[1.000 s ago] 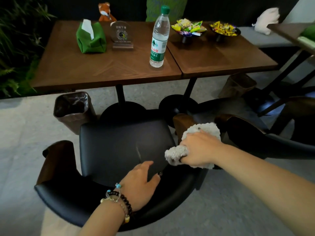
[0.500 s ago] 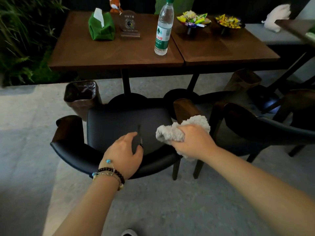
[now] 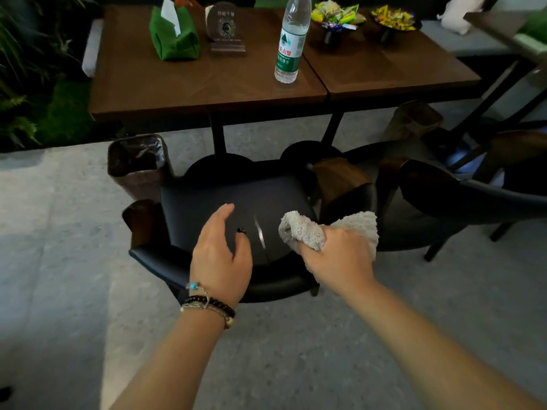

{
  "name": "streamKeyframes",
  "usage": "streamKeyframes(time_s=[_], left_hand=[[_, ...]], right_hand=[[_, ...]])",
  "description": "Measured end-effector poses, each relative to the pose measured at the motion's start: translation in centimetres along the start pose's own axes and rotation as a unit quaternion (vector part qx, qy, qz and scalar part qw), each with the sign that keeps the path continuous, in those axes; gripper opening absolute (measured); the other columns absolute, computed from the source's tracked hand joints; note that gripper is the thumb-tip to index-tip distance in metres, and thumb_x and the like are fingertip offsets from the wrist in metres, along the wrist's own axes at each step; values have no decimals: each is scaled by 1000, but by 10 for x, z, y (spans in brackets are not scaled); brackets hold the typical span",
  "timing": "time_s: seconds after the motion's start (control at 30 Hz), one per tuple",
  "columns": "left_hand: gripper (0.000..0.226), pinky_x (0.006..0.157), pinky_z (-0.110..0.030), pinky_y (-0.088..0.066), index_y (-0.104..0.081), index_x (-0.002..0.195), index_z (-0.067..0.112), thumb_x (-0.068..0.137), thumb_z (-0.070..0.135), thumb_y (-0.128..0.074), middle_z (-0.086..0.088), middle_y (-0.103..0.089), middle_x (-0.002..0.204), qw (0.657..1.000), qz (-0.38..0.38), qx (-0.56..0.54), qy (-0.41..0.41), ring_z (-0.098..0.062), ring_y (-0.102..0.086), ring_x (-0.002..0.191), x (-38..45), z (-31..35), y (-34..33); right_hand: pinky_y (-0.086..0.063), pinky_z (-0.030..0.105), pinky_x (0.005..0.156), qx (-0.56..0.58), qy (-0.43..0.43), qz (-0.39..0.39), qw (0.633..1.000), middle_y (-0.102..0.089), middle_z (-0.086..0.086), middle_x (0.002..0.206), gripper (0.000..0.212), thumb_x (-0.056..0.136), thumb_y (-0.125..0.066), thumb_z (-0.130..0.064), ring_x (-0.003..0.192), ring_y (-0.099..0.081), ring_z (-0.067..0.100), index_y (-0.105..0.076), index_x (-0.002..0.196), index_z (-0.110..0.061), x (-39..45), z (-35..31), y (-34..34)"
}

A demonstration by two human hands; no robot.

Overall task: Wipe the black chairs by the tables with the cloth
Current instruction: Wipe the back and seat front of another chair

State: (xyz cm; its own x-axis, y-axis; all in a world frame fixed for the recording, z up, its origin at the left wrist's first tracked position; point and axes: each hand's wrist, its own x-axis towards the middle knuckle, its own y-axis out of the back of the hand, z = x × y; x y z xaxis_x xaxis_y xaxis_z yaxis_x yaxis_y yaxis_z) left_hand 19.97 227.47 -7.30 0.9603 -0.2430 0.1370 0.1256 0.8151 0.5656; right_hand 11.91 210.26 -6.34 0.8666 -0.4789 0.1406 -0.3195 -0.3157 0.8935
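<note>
Cloth [image 3: 305,232], soft and light, is bunching in our closed right hand [image 3: 337,258]; our left hand [image 3: 220,253] is hovering open and empty above the chair [image 3: 236,199] back edge.

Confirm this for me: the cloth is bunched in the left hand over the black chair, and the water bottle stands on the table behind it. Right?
Not quite. The head view shows the cloth bunched in the right hand; the left hand is empty, open over the black chair. The water bottle does stand on the table behind it.
</note>
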Motion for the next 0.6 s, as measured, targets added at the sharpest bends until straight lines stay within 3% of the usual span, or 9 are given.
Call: streamKeyframes(time_s=[0.13, 0.2, 0.33, 0.43, 0.53, 0.6], left_hand=[[50, 113, -29, -20, -40, 144, 14, 95, 17, -51, -6, -40, 150, 993, -40, 114, -19, -20, -28, 142, 22, -51, 51], [49, 117, -32, -15, -38, 145, 12, 98, 19, -48, -8, -33, 154, 991, -54, 122, 22, -21, -20, 146, 35, -76, 73], [50, 115, -39, -23, -33, 149, 20, 101, 33, -39, -3, -34, 154, 975, -35, -15, 220, -23, -31, 140, 58, -112, 103], [52, 117, -42, -23, -30, 150, 23, 102, 41, -34, 1, -33, 154, 945, -66, -102, 302, -21, -33, 140, 72, -129, 109], [44, 111, -45, -33, -42, 140, 25, 101, 43, -35, 7, -48, 137, 920, -84, -167, 344, -18, -46, 127, 84, -134, 105], [29, 95, -40, -43, -53, 118, 28, 100, 43, -36, 9, -57, 107, 894, -68, -216, 386, -13, -57, 98, 94, -131, 101]], right_hand=[[-18, 19, 45, -12, -41, 29, 999, -37, -12, 46, 38, 78, -73, -40, 41, -35, 8, -49, 53, -24, -28, -66, -22], [-15, 17, 44, 1, -45, 27, 999, -37, -12, 47, 34, 81, -70, -37, 41, -32, 5, -49, 56, -27, -37, -106, -36], [-28, 22, 51, 28, -91, -33, 995, -42, -12, 56, 29, 89, -59, -38, 50, -41, 7, -45, 65, -28, -31, -170, -65], [-28, 20, 47, 75, -144, -89, 983, -47, -11, 57, 32, 92, -54, -38, 50, -42, 3, -48, 63, -25, -5, -194, -85], [-35, 24, 51, 152, -204, -128, 959, -53, -6, 65, 26, 91, -54, -38, 58, -50, 10, -57, 72, -20, 26, -208, -104], [-40, 28, 60, 202, -244, -150, 937, -54, -4, 70, 22, 90, -54, -37, 66, -53, 16, -58, 78, -19, 44, -213, -118]])
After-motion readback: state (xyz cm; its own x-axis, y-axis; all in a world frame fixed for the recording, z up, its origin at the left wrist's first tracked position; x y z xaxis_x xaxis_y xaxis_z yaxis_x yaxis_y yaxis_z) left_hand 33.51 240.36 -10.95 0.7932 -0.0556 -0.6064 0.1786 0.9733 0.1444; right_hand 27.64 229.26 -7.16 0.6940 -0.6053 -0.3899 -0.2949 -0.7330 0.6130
